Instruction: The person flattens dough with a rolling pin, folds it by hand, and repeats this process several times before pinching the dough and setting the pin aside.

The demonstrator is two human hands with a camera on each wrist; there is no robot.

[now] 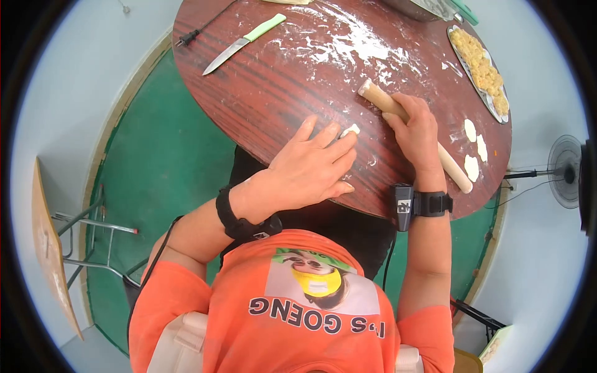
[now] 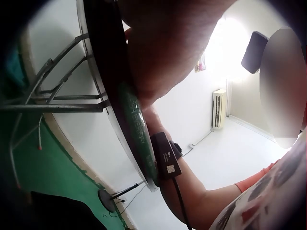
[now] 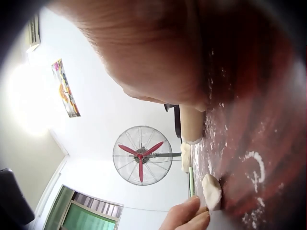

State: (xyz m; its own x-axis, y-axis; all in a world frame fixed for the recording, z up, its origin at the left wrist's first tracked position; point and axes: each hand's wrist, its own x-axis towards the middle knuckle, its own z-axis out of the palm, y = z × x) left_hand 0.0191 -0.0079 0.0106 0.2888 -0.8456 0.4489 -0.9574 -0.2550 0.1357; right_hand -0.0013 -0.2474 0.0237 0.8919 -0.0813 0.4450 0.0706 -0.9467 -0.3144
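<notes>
My right hand (image 1: pixel 415 129) grips a wooden rolling pin (image 1: pixel 456 168), curled over it near its far half. The pin lies slantwise on the round brown table (image 1: pixel 261 105); its far end also shows in the right wrist view. My left hand (image 1: pixel 314 163) is spread palm down over the table's near edge, thumb apart from the fingers. At its fingertips is a small flattened piece of white dough (image 1: pixel 350 130). In the right wrist view, the left fingers (image 3: pixel 184 213) reach the edge of that dough piece. The left wrist view hides the left fingertips.
Several rolled dough wrappers (image 1: pixel 471 168) lie right of the pin. A tray of yellowish filling (image 1: pixel 479 68) stands at the far right, near a metal bowl (image 1: pixel 429 7). A green-handled knife (image 1: pixel 245 43) and a plug (image 1: pixel 186 38) lie at the left. Flour covers the far middle.
</notes>
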